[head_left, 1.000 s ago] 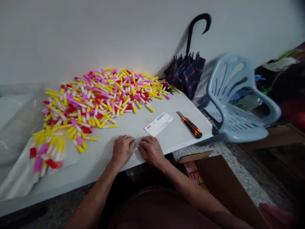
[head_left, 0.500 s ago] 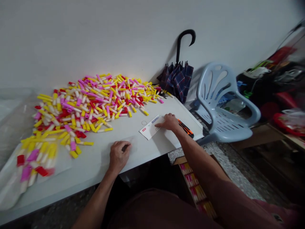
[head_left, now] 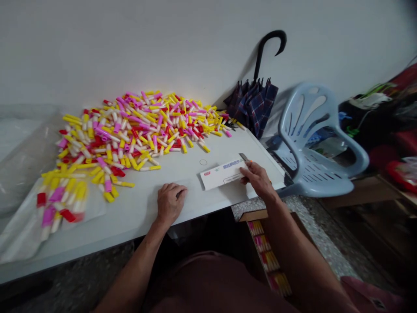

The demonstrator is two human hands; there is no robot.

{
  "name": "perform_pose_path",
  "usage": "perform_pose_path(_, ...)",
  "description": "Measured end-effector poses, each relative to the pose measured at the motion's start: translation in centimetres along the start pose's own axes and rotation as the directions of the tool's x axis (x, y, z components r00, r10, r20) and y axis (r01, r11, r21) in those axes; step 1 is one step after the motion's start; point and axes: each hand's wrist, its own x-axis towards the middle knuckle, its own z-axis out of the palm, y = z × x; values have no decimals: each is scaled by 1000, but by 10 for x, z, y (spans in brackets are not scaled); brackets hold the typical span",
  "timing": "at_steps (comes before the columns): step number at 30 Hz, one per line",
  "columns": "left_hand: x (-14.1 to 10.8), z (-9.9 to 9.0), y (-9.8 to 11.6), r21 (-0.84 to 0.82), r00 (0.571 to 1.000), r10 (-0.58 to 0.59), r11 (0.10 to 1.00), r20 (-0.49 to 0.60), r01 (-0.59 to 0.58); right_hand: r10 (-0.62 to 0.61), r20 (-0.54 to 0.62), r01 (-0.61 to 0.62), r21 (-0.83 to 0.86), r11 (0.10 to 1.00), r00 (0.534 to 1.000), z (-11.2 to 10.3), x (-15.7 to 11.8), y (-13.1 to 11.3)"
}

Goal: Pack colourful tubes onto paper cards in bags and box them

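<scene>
My right hand (head_left: pixel 257 177) has its thumb over the right end of a white printed card (head_left: pixel 221 175) with red and blue marks, and the fingers close around that end. A grey blade (head_left: pixel 243 157) with a bit of orange pokes out past the fingers; whether it is held or lies underneath I cannot tell. My left hand (head_left: pixel 171 202) rests near the table's front edge, fingers curled around a small dark thing, too hidden to name. Behind the card, a thin ring (head_left: pixel 203 162) lies on the white table (head_left: pixel 192 206).
A large heap of yellow, pink, red and white plastic tubes (head_left: pixel 137 130) covers the back left. Some sit in a clear bag (head_left: pixel 61 200). A plaid umbrella (head_left: pixel 256 102) leans on the wall, beside a blue chair (head_left: pixel 309 130). Below stands a box of bundled tubes (head_left: pixel 269 256).
The view has shifted, so things sit farther right. My right hand has closed on the card's end and turned it straighter. The orange-and-black tool is now mostly hidden by that hand.
</scene>
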Motion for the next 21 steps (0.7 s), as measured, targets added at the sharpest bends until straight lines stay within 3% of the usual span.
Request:
perform_pose_path(3, 0, -2, -1, -115, 999, -12, 993, -43, 7, -4, -167, 34, 173, 984, 986, 11, -26, 6)
perform_pose_path(5, 0, -3, -1, -153, 998, -22, 988, -64, 12, 13, -206, 35, 226, 974, 978, 23, -41, 6)
perform_pose_path(11, 0, -5, 4, -135, 998, -13, 991, -62, 5, 58, -244, 16, 293, 956, 968, 47, -66, -1)
perform_pose_path(21, -2, -5, 8, -75, 999, -26, 997, -45, 22, 117, -184, -60, 288, 956, 976, 53, -92, 1)
